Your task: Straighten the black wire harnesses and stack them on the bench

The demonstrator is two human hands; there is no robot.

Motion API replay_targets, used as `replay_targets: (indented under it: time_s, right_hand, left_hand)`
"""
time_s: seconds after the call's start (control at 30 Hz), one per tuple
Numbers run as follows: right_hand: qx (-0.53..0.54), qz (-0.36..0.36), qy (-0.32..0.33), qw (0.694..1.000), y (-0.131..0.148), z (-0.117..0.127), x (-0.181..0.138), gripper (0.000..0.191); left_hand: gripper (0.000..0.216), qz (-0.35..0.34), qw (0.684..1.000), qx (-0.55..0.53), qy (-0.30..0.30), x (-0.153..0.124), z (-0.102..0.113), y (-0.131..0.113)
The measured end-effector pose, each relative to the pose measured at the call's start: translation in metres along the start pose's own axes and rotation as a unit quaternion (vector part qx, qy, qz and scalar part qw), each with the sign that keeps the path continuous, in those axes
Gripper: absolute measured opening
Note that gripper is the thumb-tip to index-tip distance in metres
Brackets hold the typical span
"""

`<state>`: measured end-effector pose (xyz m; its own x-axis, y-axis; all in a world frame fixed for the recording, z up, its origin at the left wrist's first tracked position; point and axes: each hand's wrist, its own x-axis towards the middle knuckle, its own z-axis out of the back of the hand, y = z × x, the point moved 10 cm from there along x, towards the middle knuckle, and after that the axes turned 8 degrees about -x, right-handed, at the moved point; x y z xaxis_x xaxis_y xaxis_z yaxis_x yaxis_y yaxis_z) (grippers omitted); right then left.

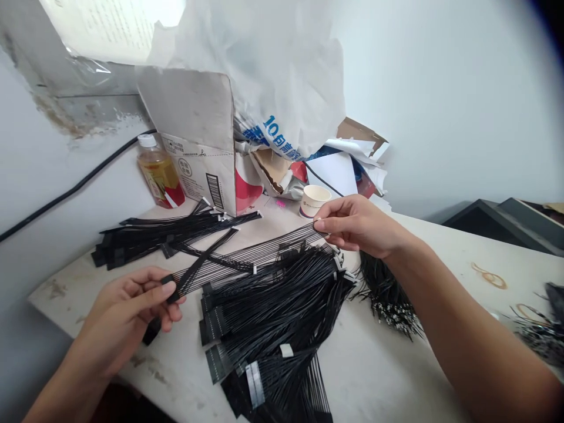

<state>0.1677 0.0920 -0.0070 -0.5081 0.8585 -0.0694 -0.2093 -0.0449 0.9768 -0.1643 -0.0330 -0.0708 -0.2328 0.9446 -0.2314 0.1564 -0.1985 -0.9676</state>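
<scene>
A flat black ribbon cable [247, 255] is stretched between my two hands above the white table [440, 258]. My left hand [132, 308] pinches its black connector end at the lower left. My right hand [356, 223] pinches the far wire ends at the upper right. Below the stretched cable lies a big heap of black cable harnesses [273, 329] with black connectors and white tags. A second stack of black cables [167, 235] lies further back on the left.
A cardboard box [194, 135], a bottle of amber drink [159, 171], a paper cup [314, 201] and crumpled white bags and paper stand at the back. Loose wire bundles [388, 296] lie right of the heap. Dark trays [497, 220] sit at far right.
</scene>
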Motion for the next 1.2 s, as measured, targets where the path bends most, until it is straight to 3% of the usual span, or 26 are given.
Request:
replay_targets:
  time_s: [0.1, 0.27, 0.47, 0.7, 0.8, 0.9, 0.97, 1.07, 1.2]
  right_hand:
    - [-0.037, -0.014, 0.001, 0.999, 0.001, 0.008, -0.007, 0.025]
    - [-0.158, 0.01, -0.054, 0.986, 0.007, 0.031, -0.014, 0.014]
    - [-0.389, -0.043, -0.029, 0.92, 0.001, 0.025, -0.016, 0.012]
    - [-0.467, -0.037, -0.031, 0.883, 0.003, 0.025, -0.016, 0.012]
    - [-0.479, -0.012, -0.073, 0.875, 0.013, 0.024, -0.017, 0.018]
    - [-0.474, 0.045, -0.069, 0.877, 0.024, -0.008, -0.006, 0.016]
    - [-0.491, 0.072, -0.001, 0.868, 0.021, -0.049, 0.011, 0.012]
    - [-0.563, 0.089, 0.056, 0.82, 0.011, -0.099, 0.049, 0.031]
    - [-0.651, 0.175, 0.075, 0.735, 0.007, -0.142, 0.096, 0.052]
  left_hand:
    - [0.033, 0.014, 1.0, 0.008, 0.02, -0.003, -0.01, 0.004]
    - [0.037, 0.026, 0.997, 0.065, 0.038, -0.008, -0.028, 0.017]
    - [0.035, -0.025, 0.975, 0.217, 0.028, -0.014, -0.039, 0.024]
    - [0.04, -0.076, 0.947, 0.311, 0.027, -0.011, -0.029, 0.012]
    - [0.039, -0.1, 0.926, 0.363, -0.022, -0.005, -0.013, -0.006]
    - [0.042, -0.156, 0.874, 0.448, -0.102, -0.001, 0.003, -0.031]
    - [0.049, -0.178, 0.829, 0.516, -0.121, -0.001, 0.007, -0.037]
    - [0.056, -0.176, 0.782, 0.592, -0.077, -0.003, 0.008, -0.026]
    - [0.039, -0.145, 0.77, 0.62, -0.043, -0.014, 0.017, -0.011]
